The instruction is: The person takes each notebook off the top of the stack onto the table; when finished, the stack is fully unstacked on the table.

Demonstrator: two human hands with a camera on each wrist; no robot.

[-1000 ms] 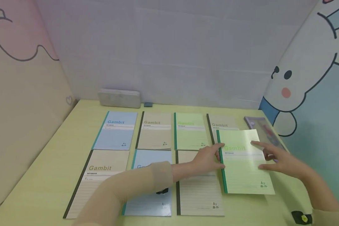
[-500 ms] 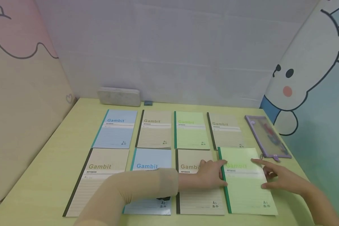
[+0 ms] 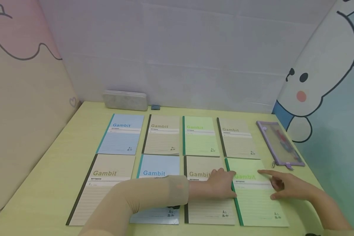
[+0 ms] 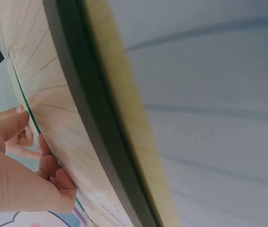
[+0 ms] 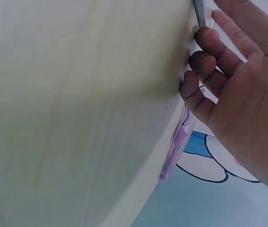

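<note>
A green notebook [image 3: 258,208] with a dark green spine lies at the front right of the table, beside a beige notebook [image 3: 207,209]. My left hand [image 3: 219,186] reaches across that beige notebook and holds the green one's spine edge, thumb and fingers spread along it. On the opposite edge, my right hand [image 3: 293,187] holds the green notebook, its index finger on the cover, thumb lower down and other fingers curled. In the left wrist view, the left hand [image 4: 18,175] meets the thin green spine. The right wrist view shows the right hand's curled fingertips [image 5: 202,61] at the tabletop.
Several more Gambit notebooks lie in two rows, including a blue one [image 3: 121,134] and a light green one [image 3: 200,136]. A purple-edged mesh pouch [image 3: 280,142] lies at the right. A grey case [image 3: 125,100] and a small blue block [image 3: 155,107] stand along the back wall.
Both hands have brought the green notebook down and toward the front edge, off the back-row beige notebook it overlapped. Lastly it has shifted slightly left, and now lies flat.
</note>
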